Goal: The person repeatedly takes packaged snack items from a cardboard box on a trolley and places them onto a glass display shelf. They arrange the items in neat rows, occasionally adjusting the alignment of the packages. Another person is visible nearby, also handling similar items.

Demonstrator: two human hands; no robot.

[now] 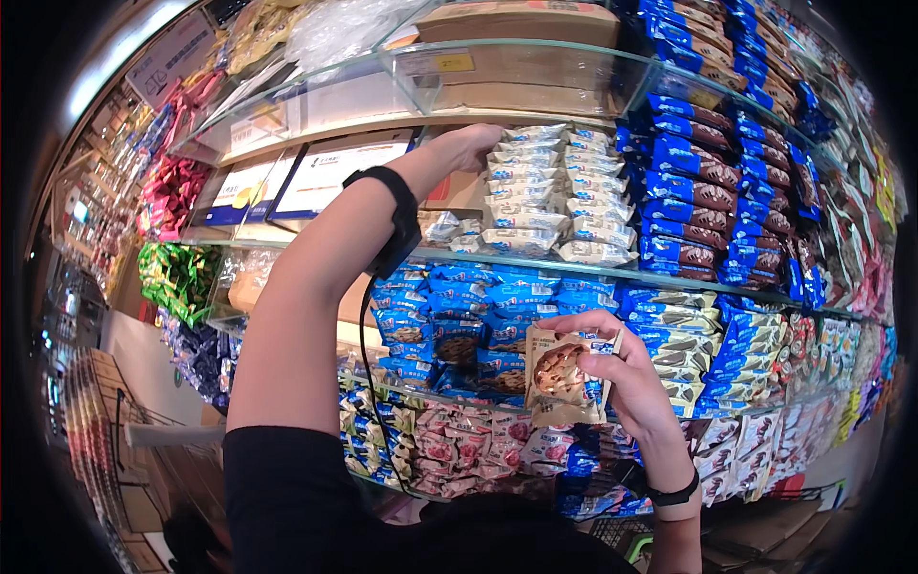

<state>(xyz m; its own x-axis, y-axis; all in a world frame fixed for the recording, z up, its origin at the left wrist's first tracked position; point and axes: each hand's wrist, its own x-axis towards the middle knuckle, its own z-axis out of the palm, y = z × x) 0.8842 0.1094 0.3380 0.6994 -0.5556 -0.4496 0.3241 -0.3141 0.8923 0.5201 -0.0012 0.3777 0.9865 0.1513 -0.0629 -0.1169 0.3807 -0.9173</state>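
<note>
My right hand (631, 380) grips a beige cookie packet (559, 377) with a picture of a nut-topped cookie on it, thumb across the front. More than one packet may be in that grip; the overlap hides it. On the shelf above, my left hand (475, 146) reaches to the upper left side of the stacked cream-coloured packets (527, 194). Its fingers are mostly hidden, so what they hold does not show. Those packets stand in two columns, with a few loose cream packets (448, 228) lying left of them.
Blue cookie packets (459, 316) fill the compartment below, and brown-and-blue packets (688, 186) are stacked to the right. Glass shelf edges (531, 264) run across. White boxes (344, 168) stand left, a cardboard box (516, 64) above. A black cable (364, 344) hangs from my left wrist strap.
</note>
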